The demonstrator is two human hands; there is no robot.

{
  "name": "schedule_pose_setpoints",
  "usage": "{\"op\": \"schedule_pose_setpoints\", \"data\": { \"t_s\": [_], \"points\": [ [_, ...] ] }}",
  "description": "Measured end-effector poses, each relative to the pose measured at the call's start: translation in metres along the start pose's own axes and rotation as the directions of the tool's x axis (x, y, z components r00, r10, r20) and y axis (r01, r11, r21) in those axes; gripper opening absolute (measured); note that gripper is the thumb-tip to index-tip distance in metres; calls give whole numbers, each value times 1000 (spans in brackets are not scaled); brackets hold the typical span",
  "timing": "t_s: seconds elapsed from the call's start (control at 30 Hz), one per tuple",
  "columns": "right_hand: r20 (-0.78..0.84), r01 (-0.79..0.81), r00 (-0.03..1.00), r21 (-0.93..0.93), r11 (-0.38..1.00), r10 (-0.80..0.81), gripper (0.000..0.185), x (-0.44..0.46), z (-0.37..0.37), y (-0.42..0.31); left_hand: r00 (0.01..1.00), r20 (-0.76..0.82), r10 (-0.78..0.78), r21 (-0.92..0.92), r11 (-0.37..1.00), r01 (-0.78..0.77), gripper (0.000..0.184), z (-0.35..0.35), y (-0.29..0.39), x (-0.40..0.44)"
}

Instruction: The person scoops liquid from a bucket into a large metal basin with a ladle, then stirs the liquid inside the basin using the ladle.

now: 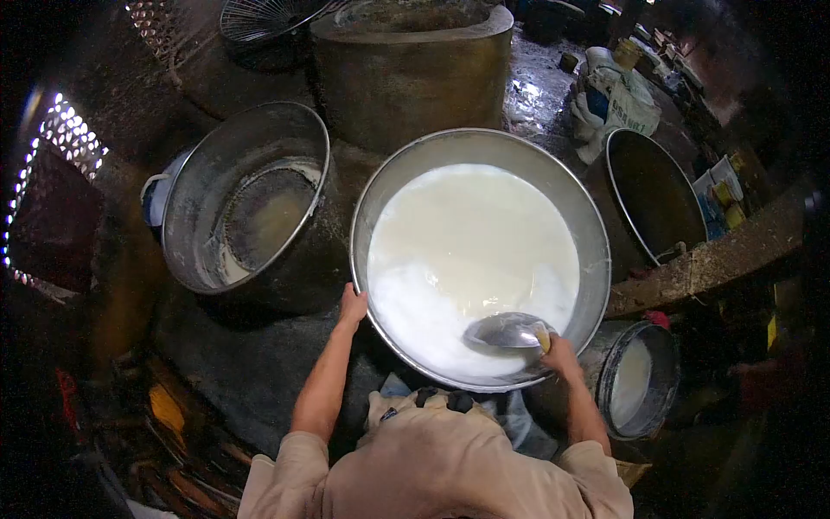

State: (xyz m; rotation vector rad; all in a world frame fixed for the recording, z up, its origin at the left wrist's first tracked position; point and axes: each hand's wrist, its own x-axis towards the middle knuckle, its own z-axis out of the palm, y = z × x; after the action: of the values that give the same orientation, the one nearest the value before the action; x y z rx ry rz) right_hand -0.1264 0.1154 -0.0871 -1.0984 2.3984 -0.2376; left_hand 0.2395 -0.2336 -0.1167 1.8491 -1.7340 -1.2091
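A wide round metal basin [596, 216] of milky white liquid [475, 233] stands in front of my body, with white foam [415, 311] along its near side. My left hand [353, 306] is closed on the basin's left rim. In my right hand [562, 356] is the handle of a metal scoop [508, 329]. The scoop's bowl lies low over the foam near the front of the basin, and its underside is hidden. My right wrist is above the near right rim.
Left of the basin a large metal tub [190, 233] sits tilted, with residue inside. A stone-like vat [406, 86] stands behind. At right are a dark tub [653, 190], a bucket [670, 381] with pale liquid, and a curved ledge [718, 259]. White sacks [618, 104] lie farther back.
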Motion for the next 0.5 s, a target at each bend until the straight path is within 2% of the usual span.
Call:
{"op": "schedule_pose_setpoints", "data": {
  "t_s": [0.17,0.2,0.27,0.33,0.4,0.5],
  "points": [
    [-23,45,999,118,992,-43,34,-11,-82,8,999,-48,8,35,999,-7,34,3,0,-1],
    [-89,3,996,157,988,11,35,-2,-87,8,1000,-27,-3,-10,1000,3,33,6,-12,7],
    [-214,-80,968,245,966,134,35,16,-94,10,999,-37,-14,17,1000,15,33,3,-5,3],
    [-472,40,881,162,986,42,38,56,-64,29,999,-35,4,43,999,-2,35,5,-9,8],
    [-539,-58,838,63,996,83,37,99,-36,42,999,-40,-14,94,995,18,35,5,-5,3],
    [-369,-94,899,360,928,235,30,153,23,82,998,-30,-49,118,992,52,36,1,4,3]
  ]
}}
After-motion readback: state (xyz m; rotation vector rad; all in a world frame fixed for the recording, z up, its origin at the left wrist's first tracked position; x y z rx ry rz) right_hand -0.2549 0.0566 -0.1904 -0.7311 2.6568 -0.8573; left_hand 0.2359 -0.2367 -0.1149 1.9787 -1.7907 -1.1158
